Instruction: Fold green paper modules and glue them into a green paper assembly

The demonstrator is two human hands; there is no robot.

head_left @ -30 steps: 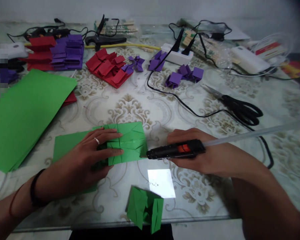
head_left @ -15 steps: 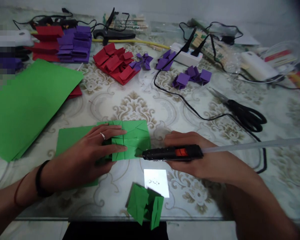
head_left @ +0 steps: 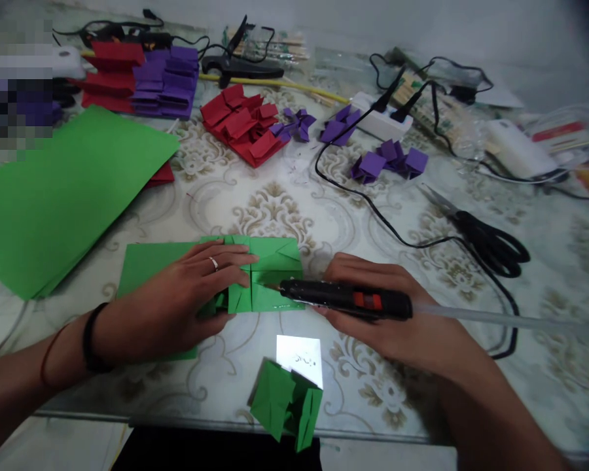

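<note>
My left hand (head_left: 186, 294) lies flat, fingers stretched out, pressing a folded green paper piece (head_left: 269, 275) onto the table. My right hand (head_left: 397, 314) is wrapped round a black glue gun (head_left: 346, 297) with a clear glue stick trailing out to the right. The gun's nozzle rests over the right part of the folded green piece, close to my left fingertips. A second folded green paper piece (head_left: 285, 405) sits at the table's near edge, below both hands.
A stack of green sheets (head_left: 63, 190) lies at left. Red folded pieces (head_left: 243, 124) and purple folded pieces (head_left: 387, 160) sit farther back. Black scissors (head_left: 485, 239) lie at right. A black cable (head_left: 373, 209) runs to a white power strip (head_left: 373, 111).
The glue gun's nozzle has moved left, from beside the green piece's right edge to over it. My left hand has stayed pressed on the paper. The camera has shifted a little.
</note>
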